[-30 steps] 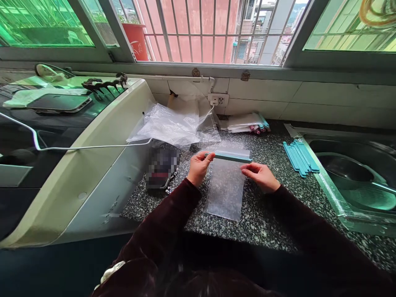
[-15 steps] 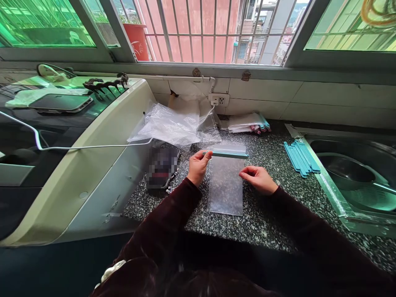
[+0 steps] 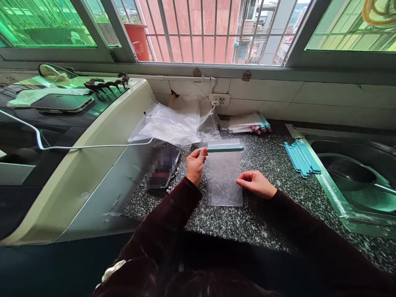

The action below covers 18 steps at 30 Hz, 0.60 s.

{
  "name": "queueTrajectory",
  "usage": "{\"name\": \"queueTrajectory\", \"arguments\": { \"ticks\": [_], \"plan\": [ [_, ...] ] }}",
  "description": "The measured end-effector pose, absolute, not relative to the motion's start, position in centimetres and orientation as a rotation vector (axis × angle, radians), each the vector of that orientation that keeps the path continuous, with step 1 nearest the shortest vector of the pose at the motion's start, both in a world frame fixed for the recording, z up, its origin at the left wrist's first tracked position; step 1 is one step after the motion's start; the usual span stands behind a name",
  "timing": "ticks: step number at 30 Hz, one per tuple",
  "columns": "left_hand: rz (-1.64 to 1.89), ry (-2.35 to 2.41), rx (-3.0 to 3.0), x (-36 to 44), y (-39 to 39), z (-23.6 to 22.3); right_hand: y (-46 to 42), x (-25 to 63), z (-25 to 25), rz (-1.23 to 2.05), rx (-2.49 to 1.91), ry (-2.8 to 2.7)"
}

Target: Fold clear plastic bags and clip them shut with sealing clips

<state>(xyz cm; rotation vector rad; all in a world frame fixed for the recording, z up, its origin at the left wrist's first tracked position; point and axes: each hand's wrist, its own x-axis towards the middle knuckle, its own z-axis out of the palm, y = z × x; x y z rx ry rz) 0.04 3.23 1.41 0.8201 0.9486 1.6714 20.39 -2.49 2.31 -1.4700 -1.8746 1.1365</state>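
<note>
A clear plastic bag with a teal strip along its top edge lies on the speckled granite counter. My left hand pinches the left end of the teal strip. My right hand rests at the bag's right edge, lower down, with its fingers curled and pressed on the plastic. Both arms wear dark red sleeves.
Crumpled clear plastic lies behind the bag. A stack of finished bags sits by the wall, loose teal strips lie beside the steel sink. A blurred dark object and a white appliance with a phone stand left.
The bag has slid away from me, toward the wall. My right hand left the strip's right end and moved down the bag's right edge. My left hand kept its pinch.
</note>
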Motion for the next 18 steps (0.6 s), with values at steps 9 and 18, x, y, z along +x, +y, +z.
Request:
{"name": "queueTrajectory", "arguments": {
  "ticks": [9,18],
  "plan": [
    [1.695,0.94,0.761,-0.03,3.32,1.52,-2.51,20.23,2.18,1.162,-1.49,-1.904],
    [1.478,0.945,1.059,0.73,2.4,1.23,-1.66,20.99,2.18,1.065,-1.384,-1.462]
  ]
}}
